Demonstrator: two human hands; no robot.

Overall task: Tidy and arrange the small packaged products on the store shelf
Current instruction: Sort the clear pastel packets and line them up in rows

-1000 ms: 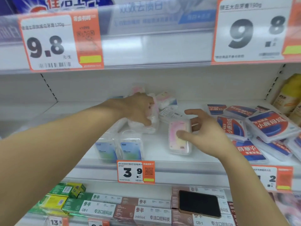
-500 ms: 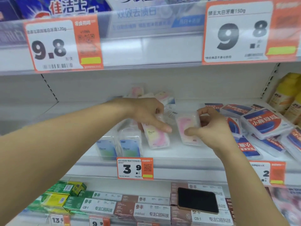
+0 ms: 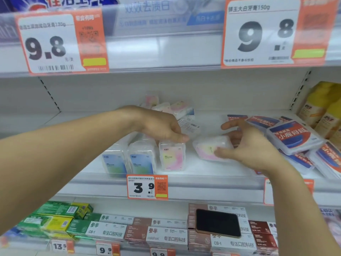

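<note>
On the middle white shelf [image 3: 212, 169], two clear packs with blue-green labels [image 3: 127, 161] stand upright at the front. Right beside them stands a pink-yellow pack [image 3: 172, 158]; my left hand [image 3: 162, 127] grips its top edge from above. My right hand [image 3: 245, 145] holds a second pink-yellow pack [image 3: 210, 148], tilted on its side just above the shelf, thumb on its near edge. Several more pink packs [image 3: 171, 107] lie jumbled at the back of the shelf, partly hidden behind my left hand.
Red-and-blue flat boxes [image 3: 293, 137] are piled at the right of the same shelf, yellow bottles [image 3: 321, 106] behind them. A 3.9 price tag [image 3: 147, 187] hangs on the shelf front. Below, toothpaste cartons [image 3: 166, 235] carry a black phone [image 3: 217, 223].
My left hand has stood its pink pack upright next to the blue-green ones. My right hand's pack has turned from upright onto its side and dropped lower.
</note>
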